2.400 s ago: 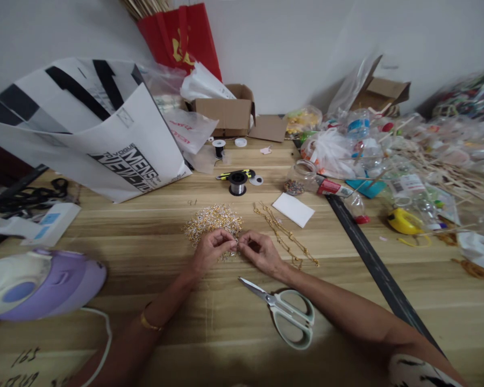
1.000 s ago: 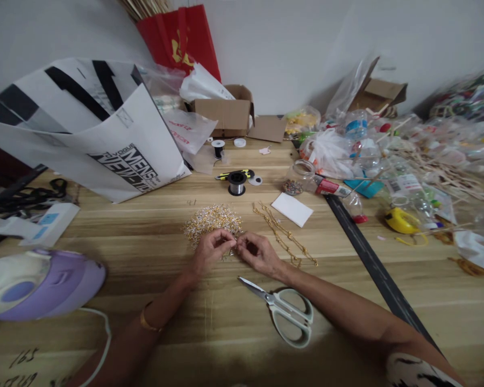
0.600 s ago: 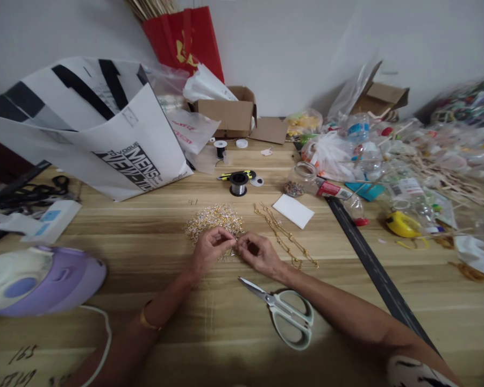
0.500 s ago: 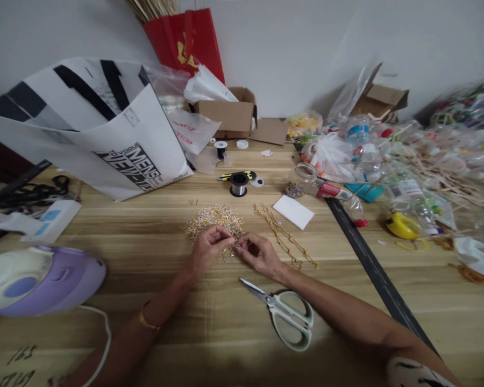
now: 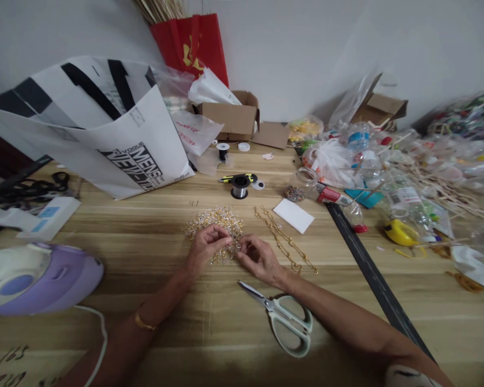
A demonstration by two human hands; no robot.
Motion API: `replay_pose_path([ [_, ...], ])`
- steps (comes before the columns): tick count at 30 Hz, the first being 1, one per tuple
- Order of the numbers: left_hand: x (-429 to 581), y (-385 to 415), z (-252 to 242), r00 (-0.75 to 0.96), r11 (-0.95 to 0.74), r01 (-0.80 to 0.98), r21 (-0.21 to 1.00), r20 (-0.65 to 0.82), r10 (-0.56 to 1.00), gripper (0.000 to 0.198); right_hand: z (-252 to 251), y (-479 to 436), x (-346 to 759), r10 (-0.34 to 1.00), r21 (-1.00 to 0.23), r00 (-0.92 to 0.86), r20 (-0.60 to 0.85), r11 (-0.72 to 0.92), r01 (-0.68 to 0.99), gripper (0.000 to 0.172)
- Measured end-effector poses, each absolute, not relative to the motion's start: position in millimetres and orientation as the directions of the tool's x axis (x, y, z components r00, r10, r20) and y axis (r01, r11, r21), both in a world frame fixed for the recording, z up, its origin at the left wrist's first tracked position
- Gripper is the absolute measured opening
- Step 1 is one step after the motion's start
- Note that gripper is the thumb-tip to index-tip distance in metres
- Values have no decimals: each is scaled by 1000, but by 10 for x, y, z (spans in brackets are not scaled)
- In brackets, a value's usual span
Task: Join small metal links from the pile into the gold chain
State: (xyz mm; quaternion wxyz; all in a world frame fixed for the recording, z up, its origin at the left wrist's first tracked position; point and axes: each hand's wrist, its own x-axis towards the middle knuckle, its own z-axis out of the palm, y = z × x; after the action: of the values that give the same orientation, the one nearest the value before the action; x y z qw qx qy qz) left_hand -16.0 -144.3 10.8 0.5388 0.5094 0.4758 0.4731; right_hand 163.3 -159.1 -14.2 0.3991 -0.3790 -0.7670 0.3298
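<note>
My left hand (image 5: pixel 210 244) is over the near edge of a heap of small gold and silver beaded pieces (image 5: pixel 213 217), thumb and fingertips pinched together. Whatever lies in that pinch is too small to make out. Just right of it, my right hand (image 5: pixel 262 260) has its thumb and index finger closed at a tiny shiny piece (image 5: pixel 237 247), which I cannot name. A gold chain (image 5: pixel 280 236) with beads lies in two strands beyond the right hand. Scissors (image 5: pixel 280 317) with pale green handles rest below the right wrist, blades pointing up and left.
Behind the heap stands a wire spool (image 5: pixel 239 188) beside a yellow-black cutter (image 5: pixel 229 178). A folded white paper (image 5: pixel 293 216) and a bead jar (image 5: pixel 300 185) lie to the right. A purple iron (image 5: pixel 60 279) sits at left, near a large white bag (image 5: pixel 141 145). Plastic bottles (image 5: pixel 363 145) crowd the right.
The hands stay over the near side of the heap with small finger movements. The whole view has shifted slightly.
</note>
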Motion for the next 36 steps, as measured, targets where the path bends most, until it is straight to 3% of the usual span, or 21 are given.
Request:
replay_pose_path([
  [17,-127,-1482,164,213,8,19,1000,-12,977,13,-75,-1550,1639,789,-779,-420,448,576,250,9],
  [36,-98,-1496,120,237,-17,89,996,-5,971,11,-141,-1554,1619,818,-794,-395,418,541,280,13],
])
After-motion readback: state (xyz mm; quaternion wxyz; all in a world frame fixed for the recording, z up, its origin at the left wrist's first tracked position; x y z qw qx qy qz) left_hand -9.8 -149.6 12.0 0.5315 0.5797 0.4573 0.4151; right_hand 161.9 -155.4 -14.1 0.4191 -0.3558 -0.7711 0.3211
